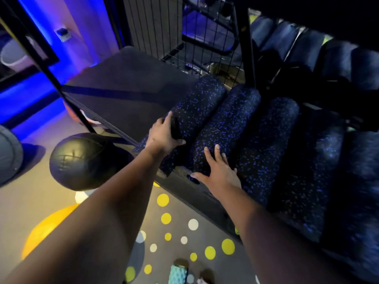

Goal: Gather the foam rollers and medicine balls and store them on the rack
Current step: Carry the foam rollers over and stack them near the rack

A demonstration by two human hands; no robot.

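Several black foam rollers with blue speckles lie side by side on a dark rack shelf (127, 78). My left hand (164, 134) grips the near end of the leftmost roller (196, 105), fingers curled over its top. My right hand (217, 171) rests flat with straight fingers on the near end of the second roller (231, 121). A third roller (272, 136) and more lie to the right. A black medicine ball (82, 160) sits on the floor left of the shelf's front corner.
A black rack post (61, 85) slants down at the left. A wire mesh panel (205, 37) stands behind the shelf. Another row of rollers (307, 44) fills an upper shelf at right. A yellow ball (47, 228) and a grey ball (8, 154) lie on the dotted floor.
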